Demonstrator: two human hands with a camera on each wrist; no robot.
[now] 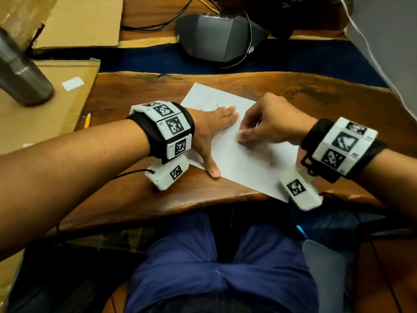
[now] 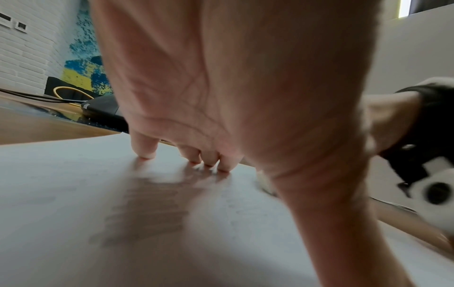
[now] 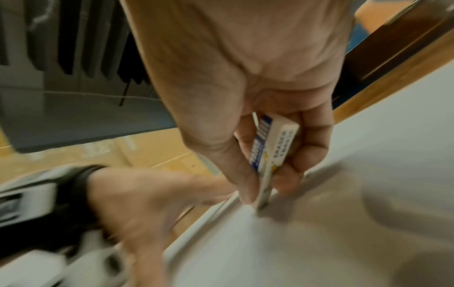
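A white sheet of paper [image 1: 243, 163] lies on the dark wooden table [image 1: 140, 199], with a faint pencil mark [image 1: 218, 105] near its far edge. My left hand [image 1: 214, 127] lies flat on the sheet, fingers straight, thumb spread toward me; in the left wrist view its fingertips [image 2: 147, 155] press the paper [image 2: 73, 194]. My right hand [image 1: 266, 125] pinches a white eraser [image 3: 272, 153] in a blue and white sleeve between thumb and fingers. The eraser's lower end touches the paper [image 3: 307, 242] just right of the left fingers. In the head view the eraser [image 1: 242, 132] barely shows.
A yellow pencil [image 1: 87, 120] lies at the table's left edge beside flat cardboard [image 1: 45, 114]. A grey metal bottle [image 1: 20, 73] stands on the cardboard at far left. A black device [image 1: 216, 37] with cables sits beyond a dark blue strip at the back.
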